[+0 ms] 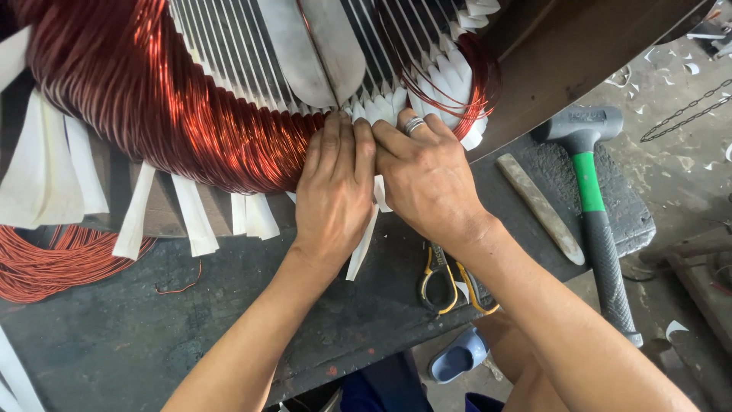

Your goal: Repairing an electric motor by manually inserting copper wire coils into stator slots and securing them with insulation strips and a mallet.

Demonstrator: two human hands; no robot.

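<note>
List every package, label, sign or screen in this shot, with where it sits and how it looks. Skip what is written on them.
No packages, signs or screens in view.
Raised marking: a small moulded patch on the grey head of the mallet, upper right on the dark bench; same grey as the head, above a green and black handle.

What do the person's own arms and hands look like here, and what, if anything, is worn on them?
Both forearms are bare, with no sleeves or gloves in view. The left hand wears nothing. The right hand has a silver-coloured ring on one finger. No watch or wristband shows on either wrist.
</note>
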